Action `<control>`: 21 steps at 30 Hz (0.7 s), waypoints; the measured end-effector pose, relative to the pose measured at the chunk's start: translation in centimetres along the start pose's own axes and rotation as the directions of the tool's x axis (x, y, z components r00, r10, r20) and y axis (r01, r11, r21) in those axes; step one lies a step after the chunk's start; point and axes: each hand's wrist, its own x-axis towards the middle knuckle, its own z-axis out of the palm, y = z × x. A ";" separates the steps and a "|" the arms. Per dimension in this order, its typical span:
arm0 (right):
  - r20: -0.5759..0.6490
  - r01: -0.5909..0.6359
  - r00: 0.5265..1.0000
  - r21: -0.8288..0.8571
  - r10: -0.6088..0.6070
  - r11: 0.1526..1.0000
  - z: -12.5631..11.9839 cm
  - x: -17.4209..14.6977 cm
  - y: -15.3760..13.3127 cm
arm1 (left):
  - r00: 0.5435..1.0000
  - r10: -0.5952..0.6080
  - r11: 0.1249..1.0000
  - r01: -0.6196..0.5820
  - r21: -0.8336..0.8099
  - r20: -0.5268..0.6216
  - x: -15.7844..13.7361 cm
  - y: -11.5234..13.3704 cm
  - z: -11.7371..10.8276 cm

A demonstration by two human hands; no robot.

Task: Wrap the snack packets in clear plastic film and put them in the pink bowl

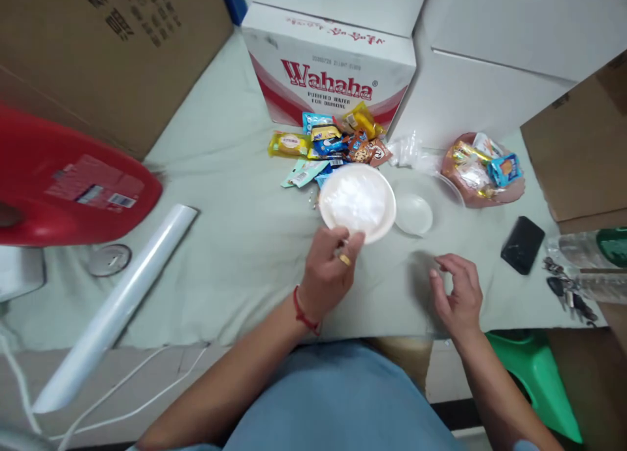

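Observation:
My left hand (330, 265), with a ring and a red bracelet, pinches the near rim of a round white bowl (357, 202). Something white and shiny shows inside the bowl. Beyond it lies a heap of wrapped snacks (333, 141) in yellow, blue and brown packets, partly covered by the bowl. Just right of the bowl is a clear plastic tub (414, 216). Over the cloth near the table's front edge, my right hand (458, 291) is empty, thumb and fingers apart.
A pinkish bowl of wrapped snacks (512, 191) sits at the right, near a black phone-like slab (522, 245), keys (571, 297) and plastic bottles (580, 250). Behind stands a Wahaha water carton (328, 79). At left are a white roll (117, 304) and a large red object (73, 183).

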 end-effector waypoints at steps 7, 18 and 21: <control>0.359 0.245 0.873 0.261 -0.329 0.934 1.0 6.7 -8.2 | 0.948 0.188 0.980 -0.200 0.018 0.257 -5.6 1.2 -0.3; 0.938 0.347 0.346 -0.120 -0.008 0.930 5.5 11.7 -13.0 | 0.967 0.124 0.992 -0.116 -0.048 0.223 -8.3 0.3 -1.6; 0.952 0.349 0.305 -0.100 -0.012 0.932 5.5 11.7 -13.4 | 0.971 0.126 0.992 -0.119 -0.047 0.205 -8.5 -0.1 -1.7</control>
